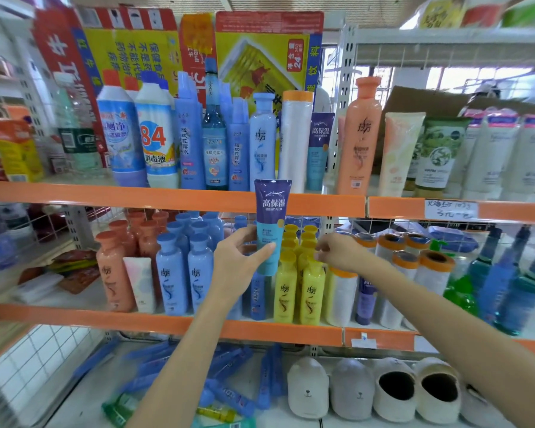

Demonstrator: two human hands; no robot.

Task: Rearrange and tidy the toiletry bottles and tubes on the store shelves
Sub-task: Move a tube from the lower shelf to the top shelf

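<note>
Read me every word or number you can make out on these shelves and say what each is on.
"高保湿": purple tube held by left hand.
"高保湿": matching tube, top shelf.
"84", "消毒液": white bottle.
"24": yellow carton.
Other labels and the handwritten price tag: too blurred.

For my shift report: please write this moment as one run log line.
left hand: grips purple-teal tube, upright before middle shelf | right hand: at yellow bottles, grip unclear | matching tube: top shelf

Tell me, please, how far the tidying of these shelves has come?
Done: yellow bottles and blue bottles stand in rows on the middle shelf. In hand: the left hand holds a purple-and-teal tube; the right hand reaches to the yellow bottles. Left: blue tubes lie scattered on the bottom shelf.
</note>
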